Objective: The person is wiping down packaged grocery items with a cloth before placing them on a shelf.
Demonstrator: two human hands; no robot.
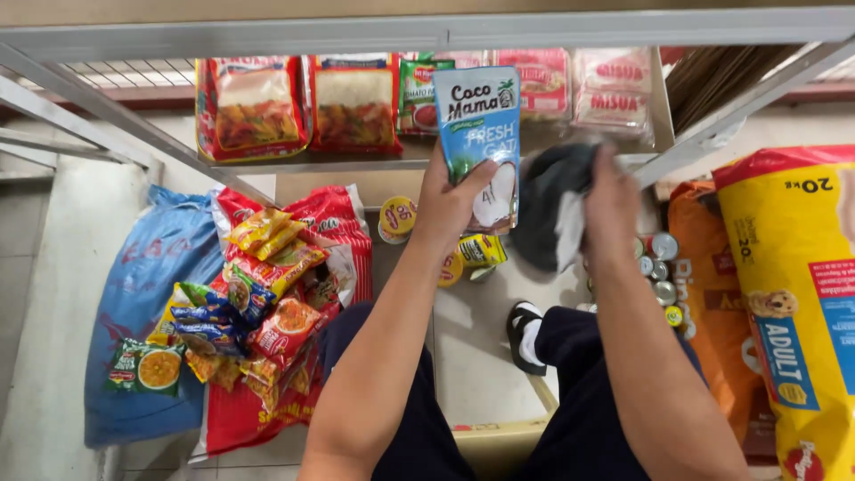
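Observation:
My left hand [448,198] holds a light blue carton with a coconut picture [481,134] upright in front of a metal shelf [392,166]. My right hand [610,203] grips a dark grey cloth [548,200] pressed against the carton's right side. Both hands are raised at shelf height, over my knees. Behind the carton, red and pink food packets [354,100] lie in a row on the shelf.
On the floor to the left, a heap of small snack and noodle packets [258,294] lies on a red sack, beside a blue sack [147,303]. Small cans [661,267] stand under the shelf. A large yellow pet-food bag [793,294] stands at the right.

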